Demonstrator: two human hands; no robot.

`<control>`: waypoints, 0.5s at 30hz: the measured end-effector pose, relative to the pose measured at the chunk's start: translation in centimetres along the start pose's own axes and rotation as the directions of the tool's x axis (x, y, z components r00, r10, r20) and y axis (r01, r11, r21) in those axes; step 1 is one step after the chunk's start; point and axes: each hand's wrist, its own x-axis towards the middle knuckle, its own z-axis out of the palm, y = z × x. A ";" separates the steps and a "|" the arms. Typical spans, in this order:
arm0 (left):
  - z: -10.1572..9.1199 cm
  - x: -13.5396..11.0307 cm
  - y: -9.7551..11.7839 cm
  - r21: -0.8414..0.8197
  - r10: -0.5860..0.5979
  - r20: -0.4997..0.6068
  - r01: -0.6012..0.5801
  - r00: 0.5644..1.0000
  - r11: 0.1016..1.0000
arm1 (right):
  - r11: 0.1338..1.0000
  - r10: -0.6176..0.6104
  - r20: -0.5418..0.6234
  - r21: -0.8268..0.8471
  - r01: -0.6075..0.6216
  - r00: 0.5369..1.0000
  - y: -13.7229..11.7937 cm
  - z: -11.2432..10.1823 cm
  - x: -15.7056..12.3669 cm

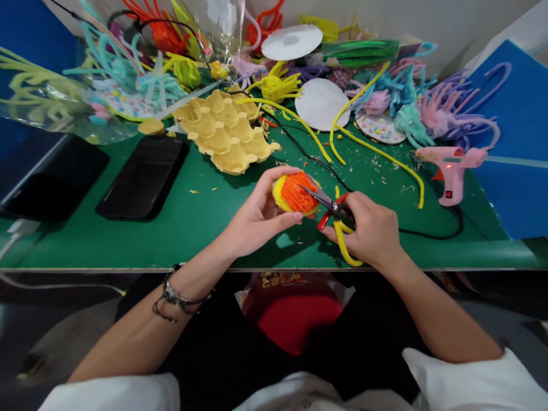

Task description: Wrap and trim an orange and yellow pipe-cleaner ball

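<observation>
A green table (180, 228) holds a yellow egg carton (226, 128) (pipe cleaners heaped behind). Above its near edge, the left hand (252, 220) grips an orange-and-yellow pompom (294, 194); the right hand (372, 231) is closed around red-handled scissors (327, 204), blades seemingly touching the pompom.

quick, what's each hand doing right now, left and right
Left hand: closed around an orange and yellow fuzzy ball.
Right hand: gripping small red-handled scissors, blades at the ball, yellow pipe cleaner tucked in.
</observation>
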 end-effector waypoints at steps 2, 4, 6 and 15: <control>0.0 0.0 0.0 0.008 -0.005 0.001 0.005 1.000 1.000 | 0.999 -0.021 -0.019 -0.035 0.020 1.000 0.0 0.0 -0.1; 0.0 0.0 0.0 0.002 -0.025 0.004 0.025 1.000 1.000 | 0.998 -0.037 -0.036 -0.058 0.035 0.999 0.1 0.1 -0.1; 0.0 -0.1 -0.1 -0.004 -0.052 0.007 0.052 0.999 0.999 | 0.996 -0.044 -0.045 -0.075 0.040 0.998 0.1 0.1 -0.2; 0.1 -0.1 0.2 -0.035 -0.099 0.006 0.099 0.995 0.994 | 1.000 -0.011 -0.044 0.007 0.011 0.999 0.1 0.2 0.0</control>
